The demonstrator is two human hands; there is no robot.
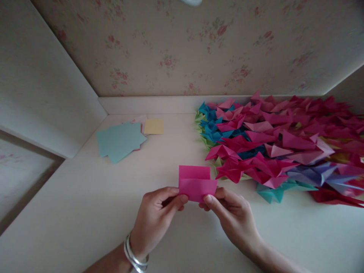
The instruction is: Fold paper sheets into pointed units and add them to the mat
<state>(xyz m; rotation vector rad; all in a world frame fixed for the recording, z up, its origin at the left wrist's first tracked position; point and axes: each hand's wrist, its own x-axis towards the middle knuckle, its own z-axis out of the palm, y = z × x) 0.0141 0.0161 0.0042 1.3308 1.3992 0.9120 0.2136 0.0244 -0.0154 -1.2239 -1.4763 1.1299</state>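
Note:
A bright pink sheet of origami paper, folded over on itself, is held between my two hands above the white table. Its near flap stands slightly apart from the taller back layer. My left hand pinches the lower left corner between thumb and fingers, and silver bangles circle that wrist. At the lower right corner, my right hand grips the paper with the thumb on the near side. The fingers behind the paper are partly hidden. Just beyond the right hand lies a large heap of folded paper cranes, mostly pink, with blue, green, purple and red ones.
Light blue paper sheets lie fanned out at the back left, with a small yellow square of paper beside them. The white table meets a floral-papered wall at the back. A white panel rises on the left.

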